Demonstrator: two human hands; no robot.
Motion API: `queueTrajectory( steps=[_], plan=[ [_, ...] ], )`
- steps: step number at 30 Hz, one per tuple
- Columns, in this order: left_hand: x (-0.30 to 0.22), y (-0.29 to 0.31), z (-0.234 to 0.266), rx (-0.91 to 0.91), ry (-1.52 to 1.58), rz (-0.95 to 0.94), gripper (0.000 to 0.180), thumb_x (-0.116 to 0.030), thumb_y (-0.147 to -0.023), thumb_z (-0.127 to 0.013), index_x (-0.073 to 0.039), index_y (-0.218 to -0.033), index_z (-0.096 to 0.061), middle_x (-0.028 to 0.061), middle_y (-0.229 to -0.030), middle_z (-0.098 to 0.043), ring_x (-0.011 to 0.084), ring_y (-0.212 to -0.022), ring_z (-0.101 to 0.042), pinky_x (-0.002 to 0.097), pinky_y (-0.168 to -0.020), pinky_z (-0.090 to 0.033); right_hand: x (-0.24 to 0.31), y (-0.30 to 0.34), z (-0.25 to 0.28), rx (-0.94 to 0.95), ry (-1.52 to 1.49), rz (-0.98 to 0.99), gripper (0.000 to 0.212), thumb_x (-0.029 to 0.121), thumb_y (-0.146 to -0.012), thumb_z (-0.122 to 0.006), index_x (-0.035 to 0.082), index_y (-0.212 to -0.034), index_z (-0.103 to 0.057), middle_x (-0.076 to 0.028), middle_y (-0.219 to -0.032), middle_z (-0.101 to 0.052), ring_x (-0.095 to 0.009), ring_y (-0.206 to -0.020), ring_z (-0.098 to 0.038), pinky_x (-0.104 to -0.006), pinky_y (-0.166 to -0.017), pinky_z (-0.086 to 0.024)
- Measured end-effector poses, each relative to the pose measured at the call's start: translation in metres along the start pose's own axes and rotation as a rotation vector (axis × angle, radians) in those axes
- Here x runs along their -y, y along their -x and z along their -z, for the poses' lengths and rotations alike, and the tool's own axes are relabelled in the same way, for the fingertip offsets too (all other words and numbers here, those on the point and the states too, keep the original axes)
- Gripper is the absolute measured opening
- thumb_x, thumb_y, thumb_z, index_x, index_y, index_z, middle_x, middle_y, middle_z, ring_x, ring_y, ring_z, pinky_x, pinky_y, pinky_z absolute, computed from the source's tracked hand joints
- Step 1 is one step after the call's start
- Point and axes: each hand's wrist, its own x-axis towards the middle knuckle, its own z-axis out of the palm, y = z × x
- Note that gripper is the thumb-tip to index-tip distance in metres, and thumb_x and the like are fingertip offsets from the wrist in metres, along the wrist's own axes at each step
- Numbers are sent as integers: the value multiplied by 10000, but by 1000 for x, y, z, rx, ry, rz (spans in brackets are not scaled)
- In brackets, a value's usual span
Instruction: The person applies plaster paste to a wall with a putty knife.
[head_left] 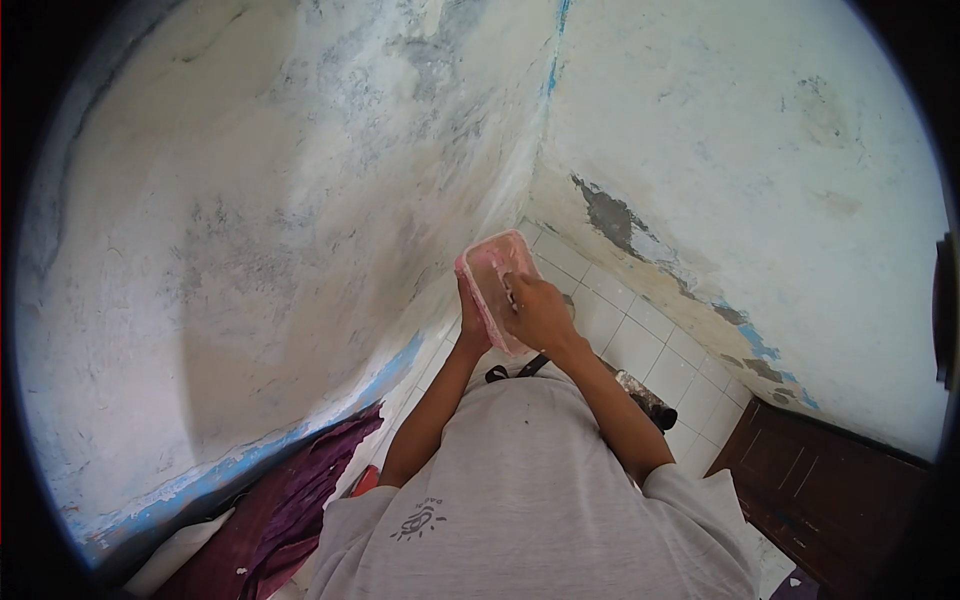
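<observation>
Left hand (470, 325) gripped pink tub (493, 285) from behind, fingers curled round its edge. Right hand (540, 312) reached inside tub, fingers bent; what they held, unclear. Tiled floor (650, 345) below.

A room in a home under repair or repainting, seen at a corner. Ahead of the hands (520, 310) two rough walls (250, 200) meet, patchy white with grey bare spots and flaking blue paint low down. Below the hands lies a white tiled floor (640, 340). To their right stands a dark wooden door (820, 480); to their lower left, purple cloth (300, 500).
</observation>
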Motion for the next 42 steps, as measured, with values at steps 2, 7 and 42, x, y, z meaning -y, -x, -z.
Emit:
queueTrajectory(
  steps=[2,7,42],
  plan=[
    [-4,4,4,3,123,68,868,-786,-987,-272,-165,-1594,-311,92,-1516,-479,278,-1376,-494,460,-1158,-419,7,-1,4,71,-66,165,237,104,-822,-671,-40,-1011,-665,-243,-822,-676,-433,-764,-673,-500,-688,-542],
    [-3,1,0,1,112,76,866,-790,-987,-258,-159,-1572,-351,104,-1482,-510,279,-1348,-521,459,-1139,-439,7,-2,13,93,-207,93,232,94,-813,-670,-51,-994,-666,-253,-819,-672,-435,-730,-658,-495,-669,-521],
    [-6,-1,-5,-97,88,132,957,-869,-914,-315,-193,-1592,-324,104,-1543,-448,321,-1404,-451,516,-1177,-377,3,3,6,135,-209,90,179,66,-823,-664,-18,-981,-665,-249,-783,-653,-412,-679,-669,-456,-627,-523]
  ],
)
